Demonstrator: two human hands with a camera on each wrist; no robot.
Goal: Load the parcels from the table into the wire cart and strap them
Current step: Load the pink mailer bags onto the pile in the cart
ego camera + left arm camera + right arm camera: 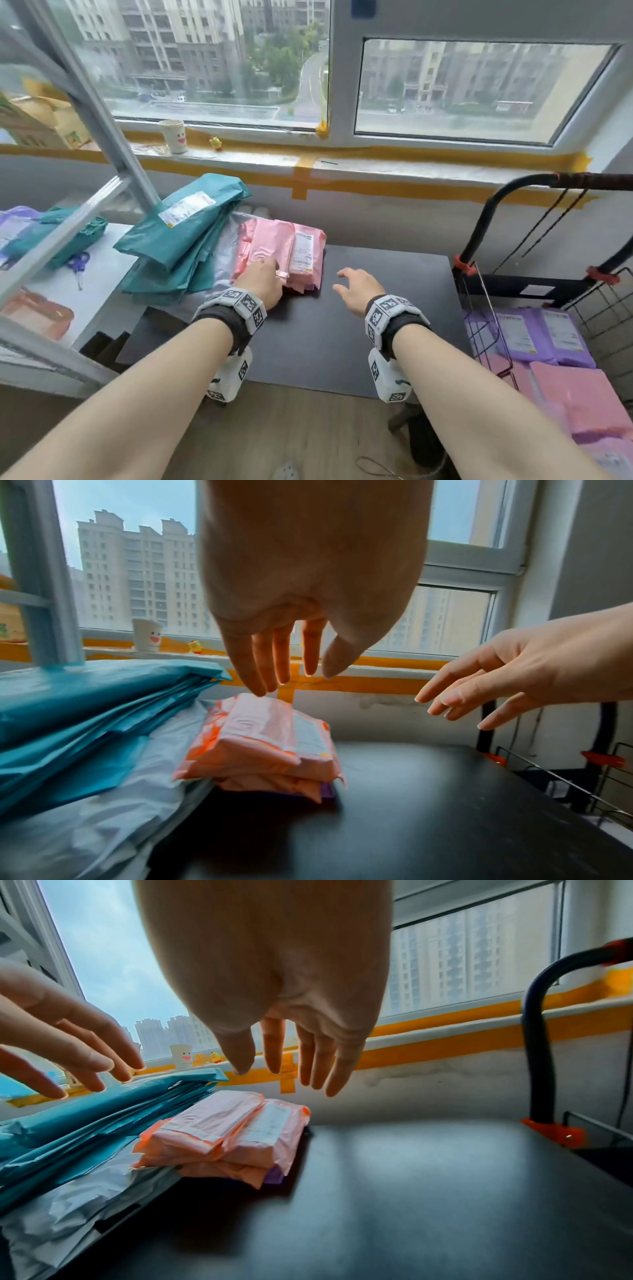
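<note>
A stack of pink parcels [279, 251] [270, 739] [229, 1131] lies on the black table [359, 308] beside a pile of teal parcels [185, 236] [85, 710] [103, 1112] on white ones [103, 818]. My left hand [263, 279] [284, 669] hovers over the pink stack's near edge, fingers straight and spread. My right hand [352, 286] [284, 1069] hangs above the bare table right of the stack, fingers spread, holding nothing. The wire cart [479, 308] stands at the right with purple [541, 335] and pink parcels [582, 401] inside.
A metal ladder [85, 102] leans over the left side. The windowsill holds a paper cup [174, 136] and a small yellow toy [216, 143]. The cart's black handle [496, 205] rises at the table's right end. Scissors [78, 265] lie on a white surface at left.
</note>
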